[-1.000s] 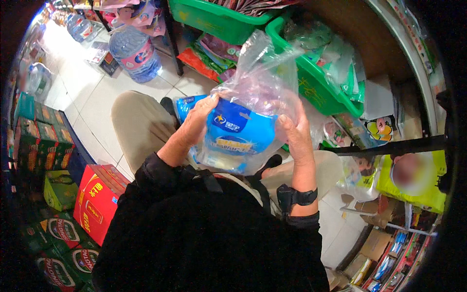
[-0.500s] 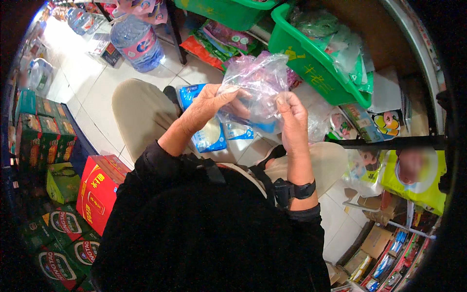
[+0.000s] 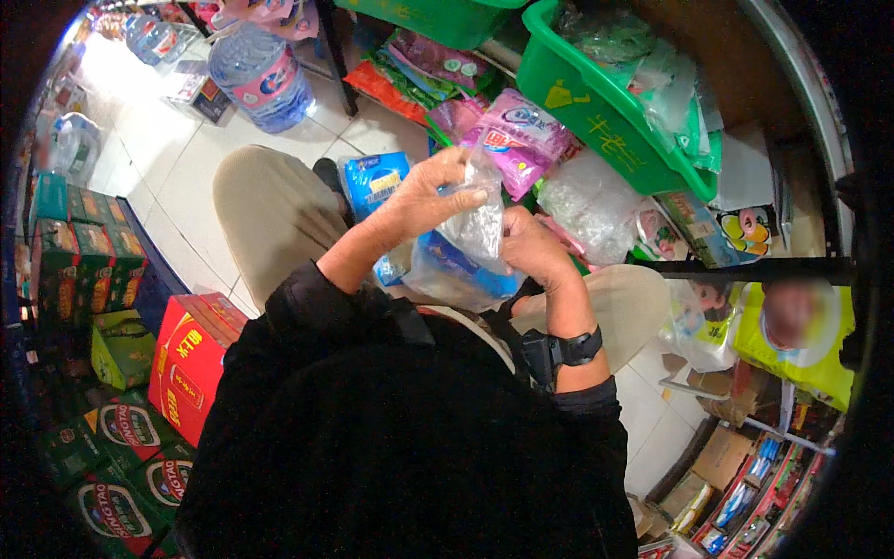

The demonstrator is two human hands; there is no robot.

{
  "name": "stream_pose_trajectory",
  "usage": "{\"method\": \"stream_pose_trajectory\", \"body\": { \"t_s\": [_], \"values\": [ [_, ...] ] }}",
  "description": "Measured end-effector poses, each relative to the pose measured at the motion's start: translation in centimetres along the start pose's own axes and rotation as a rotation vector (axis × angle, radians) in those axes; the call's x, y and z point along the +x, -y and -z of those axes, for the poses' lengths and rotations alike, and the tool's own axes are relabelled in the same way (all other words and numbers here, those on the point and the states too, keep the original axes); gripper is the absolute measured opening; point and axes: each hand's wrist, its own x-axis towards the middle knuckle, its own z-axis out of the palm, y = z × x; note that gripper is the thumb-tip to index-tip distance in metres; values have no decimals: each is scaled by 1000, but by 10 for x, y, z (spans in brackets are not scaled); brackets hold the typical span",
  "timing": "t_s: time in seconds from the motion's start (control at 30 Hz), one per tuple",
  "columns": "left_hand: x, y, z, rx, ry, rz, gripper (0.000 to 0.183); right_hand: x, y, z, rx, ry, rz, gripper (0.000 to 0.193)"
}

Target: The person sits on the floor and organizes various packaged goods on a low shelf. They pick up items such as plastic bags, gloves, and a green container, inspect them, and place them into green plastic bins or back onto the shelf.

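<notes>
Between my knees a thin clear plastic bag is stretched between my two hands. My left hand pinches its upper part with thumb and fingers. My right hand has curled fingers closed on the bag's right side, lower than the left. Something blue shows through the film below the hands; whether it lies inside or behind the bag I cannot tell. To the left of the bag, a blue-and-white packet lies on the floor. Just beyond the hands is a purple packet.
Green plastic baskets with bags in one stand at the far right. Crumpled clear plastic lies by my right knee. A large water bottle stands far left, with a red box and stacked dark green cartons nearer.
The clear bag has come down and nearer to me, uncovering the purple packet. My right hand has lowered and turned inward; my left hand has shifted slightly right.
</notes>
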Motion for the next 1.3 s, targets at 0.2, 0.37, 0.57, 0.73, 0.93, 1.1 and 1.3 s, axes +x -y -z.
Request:
{"method": "stream_pose_trajectory", "body": {
  "t_s": [0.2, 0.37, 0.57, 0.73, 0.93, 1.1, 1.3],
  "values": [
    [-2, -11, -4, -167, -15, 478, 23, 2, -15, 4, 240, -163, 214, 23],
    [-3, 5, 0, -374, -4, 809, 24, -11, 2, -2, 606, -92, 418, 52],
    [-1, 39, 8, -351, 298, 740, 23, 3, -4, 1, -364, -376, 500, 30],
    [29, 14, 27, -144, 18, 277, 61, 3, -4, 12, -5, -481, 365, 13],
    [34, -7, 41, -402, 356, 339, 80, 15, 2, 32, 304, -623, 577, 17],
    [40, 0, 24, -613, 256, 372, 75, 22, 17, 34, 373, -711, 650, 16],
    [19, -10, 1, -684, 179, 634, 44, 23, -2, 29, 238, -764, 532, 13]
  ]
}}
